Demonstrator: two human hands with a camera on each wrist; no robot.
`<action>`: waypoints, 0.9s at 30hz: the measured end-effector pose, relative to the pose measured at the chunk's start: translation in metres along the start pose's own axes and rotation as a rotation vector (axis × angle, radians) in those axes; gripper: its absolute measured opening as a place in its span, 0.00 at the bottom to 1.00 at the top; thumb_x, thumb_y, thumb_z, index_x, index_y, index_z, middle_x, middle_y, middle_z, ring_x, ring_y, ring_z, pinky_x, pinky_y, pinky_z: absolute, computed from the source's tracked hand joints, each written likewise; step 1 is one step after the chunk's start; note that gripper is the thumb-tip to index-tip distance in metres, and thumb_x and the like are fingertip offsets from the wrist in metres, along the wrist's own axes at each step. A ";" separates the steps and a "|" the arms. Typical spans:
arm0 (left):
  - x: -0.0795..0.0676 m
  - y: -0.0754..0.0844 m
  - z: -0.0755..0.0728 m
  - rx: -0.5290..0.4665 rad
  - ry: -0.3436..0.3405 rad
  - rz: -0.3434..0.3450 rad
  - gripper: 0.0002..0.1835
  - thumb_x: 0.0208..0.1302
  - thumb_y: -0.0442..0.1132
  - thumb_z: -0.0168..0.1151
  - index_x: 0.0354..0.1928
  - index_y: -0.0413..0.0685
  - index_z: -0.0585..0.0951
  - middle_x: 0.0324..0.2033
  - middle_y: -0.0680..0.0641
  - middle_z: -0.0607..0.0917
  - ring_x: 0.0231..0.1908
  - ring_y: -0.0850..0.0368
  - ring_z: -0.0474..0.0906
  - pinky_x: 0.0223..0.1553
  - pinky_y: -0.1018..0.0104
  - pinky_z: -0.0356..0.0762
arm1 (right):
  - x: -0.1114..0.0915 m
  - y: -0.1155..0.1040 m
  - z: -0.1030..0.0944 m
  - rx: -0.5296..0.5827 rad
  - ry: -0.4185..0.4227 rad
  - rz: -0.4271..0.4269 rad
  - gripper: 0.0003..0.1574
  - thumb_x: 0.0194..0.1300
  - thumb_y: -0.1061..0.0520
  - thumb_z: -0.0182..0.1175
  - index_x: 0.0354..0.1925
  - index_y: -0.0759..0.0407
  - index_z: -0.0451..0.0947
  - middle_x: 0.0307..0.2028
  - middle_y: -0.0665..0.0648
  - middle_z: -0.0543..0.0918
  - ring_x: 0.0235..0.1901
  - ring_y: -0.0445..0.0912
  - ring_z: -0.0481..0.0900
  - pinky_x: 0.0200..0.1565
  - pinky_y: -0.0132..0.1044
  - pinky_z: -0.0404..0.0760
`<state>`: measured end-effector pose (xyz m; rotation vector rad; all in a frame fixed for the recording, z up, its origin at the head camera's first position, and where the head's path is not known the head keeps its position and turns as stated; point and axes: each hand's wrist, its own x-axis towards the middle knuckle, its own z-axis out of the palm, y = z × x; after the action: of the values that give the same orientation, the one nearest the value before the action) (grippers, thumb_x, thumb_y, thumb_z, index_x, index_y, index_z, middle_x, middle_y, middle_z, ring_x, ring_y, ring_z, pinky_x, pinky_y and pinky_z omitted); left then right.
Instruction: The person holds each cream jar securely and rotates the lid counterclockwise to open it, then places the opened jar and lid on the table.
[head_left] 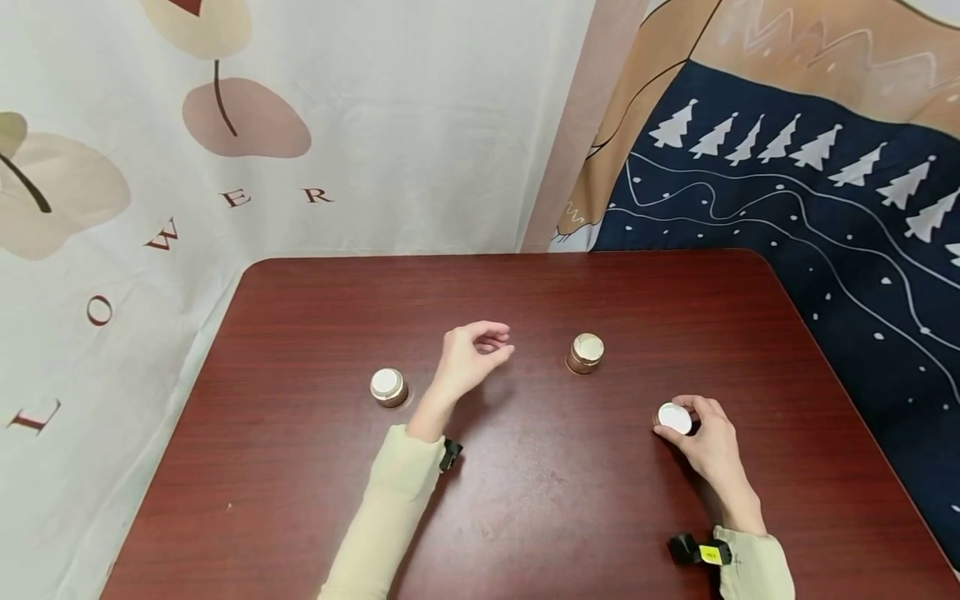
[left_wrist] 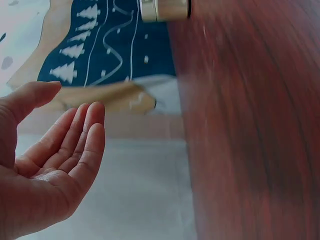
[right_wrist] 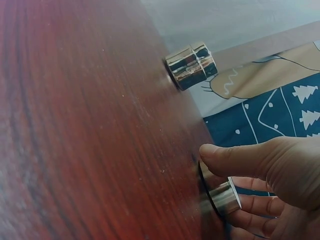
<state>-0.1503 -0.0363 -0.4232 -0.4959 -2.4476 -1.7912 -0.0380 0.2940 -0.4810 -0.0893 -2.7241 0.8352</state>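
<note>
Three small gold jars stand on a dark red-brown table. My right hand (head_left: 708, 437) grips the rightmost jar (head_left: 674, 418) from its side, thumb and fingers around it; in the right wrist view this jar (right_wrist: 222, 196) sits between the thumb and the fingers. My left hand (head_left: 468, 358) hovers above the table with loosely bent fingers and nothing in them, also seen in the left wrist view. Right of it stands the middle jar (head_left: 585, 353), apart from the hand. The third jar (head_left: 388, 387) stands left of my left forearm.
The wooden table (head_left: 525, 517) has rounded far corners. Behind it hangs a white cloth (head_left: 420, 125) with printed letters, and to the right a dark blue cloth (head_left: 750, 192) with white trees. Black wrist cameras (head_left: 451, 455) are strapped at both sleeves.
</note>
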 end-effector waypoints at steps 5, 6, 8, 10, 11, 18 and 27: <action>0.012 0.000 0.023 -0.006 -0.089 -0.056 0.12 0.50 0.26 0.67 0.38 0.30 0.82 0.33 0.36 0.85 0.32 0.48 0.83 0.36 0.65 0.82 | 0.000 0.000 0.000 0.006 -0.005 0.002 0.28 0.37 0.65 0.76 0.39 0.68 0.75 0.34 0.65 0.75 0.33 0.56 0.74 0.33 0.49 0.70; 0.014 0.001 0.027 -0.009 -0.104 -0.064 0.12 0.50 0.26 0.67 0.39 0.30 0.82 0.33 0.36 0.85 0.32 0.48 0.83 0.36 0.67 0.82 | 0.000 0.000 0.000 0.007 -0.005 0.001 0.28 0.37 0.65 0.76 0.39 0.68 0.75 0.34 0.65 0.75 0.33 0.57 0.74 0.33 0.49 0.70; 0.018 0.000 0.035 -0.018 -0.130 -0.080 0.12 0.50 0.26 0.67 0.39 0.30 0.82 0.33 0.35 0.85 0.32 0.48 0.83 0.35 0.70 0.81 | 0.000 0.000 0.000 0.008 -0.005 0.001 0.28 0.37 0.65 0.76 0.39 0.68 0.75 0.34 0.65 0.75 0.33 0.56 0.74 0.33 0.49 0.70; 0.022 0.000 0.043 -0.014 -0.155 -0.099 0.14 0.50 0.27 0.68 0.40 0.30 0.82 0.35 0.34 0.84 0.33 0.48 0.83 0.35 0.72 0.81 | 0.000 0.000 0.000 0.006 -0.004 0.000 0.28 0.37 0.65 0.76 0.39 0.68 0.75 0.34 0.65 0.75 0.33 0.56 0.74 0.33 0.49 0.70; 0.024 0.000 0.047 -0.004 -0.168 -0.110 0.14 0.49 0.27 0.68 0.41 0.30 0.81 0.35 0.34 0.84 0.34 0.48 0.83 0.36 0.73 0.80 | 0.000 0.000 0.000 0.006 -0.004 0.001 0.28 0.37 0.65 0.76 0.39 0.68 0.75 0.34 0.65 0.75 0.32 0.56 0.74 0.33 0.49 0.70; 0.036 -0.005 0.072 0.213 -0.313 -0.216 0.26 0.44 0.34 0.74 0.48 0.31 0.78 0.40 0.38 0.84 0.42 0.47 0.80 0.44 0.70 0.76 | 0.000 0.000 0.000 0.002 -0.020 0.024 0.28 0.39 0.64 0.76 0.40 0.67 0.75 0.34 0.65 0.75 0.33 0.56 0.73 0.33 0.49 0.70; 0.047 -0.006 0.095 0.445 -0.419 -0.249 0.36 0.41 0.40 0.77 0.56 0.38 0.76 0.44 0.44 0.84 0.49 0.52 0.77 0.49 0.67 0.75 | 0.001 0.001 -0.001 0.009 -0.029 0.029 0.28 0.39 0.64 0.75 0.40 0.68 0.75 0.35 0.65 0.75 0.34 0.57 0.73 0.34 0.49 0.70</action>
<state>-0.1839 0.0617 -0.4473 -0.5915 -3.1995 -1.2276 -0.0387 0.2952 -0.4809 -0.1157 -2.7518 0.8626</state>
